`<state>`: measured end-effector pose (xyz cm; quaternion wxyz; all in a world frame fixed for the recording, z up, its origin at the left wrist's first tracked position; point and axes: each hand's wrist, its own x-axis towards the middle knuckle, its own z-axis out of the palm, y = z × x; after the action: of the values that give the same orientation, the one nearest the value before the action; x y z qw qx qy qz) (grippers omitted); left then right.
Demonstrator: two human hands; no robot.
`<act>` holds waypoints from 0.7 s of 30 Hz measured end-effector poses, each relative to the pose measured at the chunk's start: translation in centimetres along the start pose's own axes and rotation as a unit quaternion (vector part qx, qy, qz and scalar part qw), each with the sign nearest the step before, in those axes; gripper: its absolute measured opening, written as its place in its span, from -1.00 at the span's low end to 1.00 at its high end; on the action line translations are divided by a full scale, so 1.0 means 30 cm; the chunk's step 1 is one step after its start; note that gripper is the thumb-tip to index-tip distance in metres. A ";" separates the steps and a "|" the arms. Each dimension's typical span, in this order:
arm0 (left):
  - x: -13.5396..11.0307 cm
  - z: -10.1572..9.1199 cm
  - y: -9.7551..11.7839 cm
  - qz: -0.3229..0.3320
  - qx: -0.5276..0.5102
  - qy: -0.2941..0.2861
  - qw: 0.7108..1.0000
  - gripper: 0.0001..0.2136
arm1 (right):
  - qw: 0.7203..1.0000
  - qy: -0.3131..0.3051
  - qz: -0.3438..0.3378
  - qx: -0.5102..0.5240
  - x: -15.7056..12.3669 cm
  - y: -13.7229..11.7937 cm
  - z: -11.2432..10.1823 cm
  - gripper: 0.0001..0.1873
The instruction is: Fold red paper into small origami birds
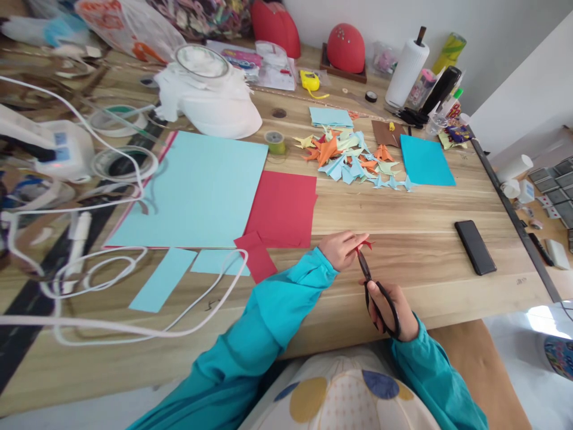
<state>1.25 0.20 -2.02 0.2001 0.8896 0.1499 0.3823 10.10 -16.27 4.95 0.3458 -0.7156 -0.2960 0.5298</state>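
My left hand (341, 248) pinches a small piece of red paper (366, 243) just above the wooden table (403, 209). My right hand (394, 307) grips the black handles of a pair of scissors (373, 289), whose blades point up to the red piece and meet it. Both arms wear teal sleeves. A red paper sheet (283, 209) and a smaller red offcut (258, 258) lie just left of my left hand.
A large light-blue sheet (192, 191) and blue strips lie to the left among white cables (134, 322). A pile of folded paper shapes (351, 156), a blue square (425, 161), a black phone (475, 246), a thread spool (274, 142) and a paper-towel roll (406, 73) sit further off.
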 end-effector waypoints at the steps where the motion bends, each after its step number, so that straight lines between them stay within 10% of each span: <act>1: 0.000 -0.002 0.000 0.002 -0.001 -0.003 1.000 -0.71 | 1.000 -0.001 0.000 -0.001 0.001 0.001 0.000 -0.36; 21: -0.007 0.013 -0.010 -0.003 0.033 -0.014 0.999 -0.71 | 1.000 -0.011 0.004 0.024 -0.007 -0.027 0.011 -0.25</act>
<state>1.37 0.28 -2.52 0.1734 0.9004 0.1622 0.3645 9.68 -15.90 5.66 0.3576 -0.7026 -0.2842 0.5457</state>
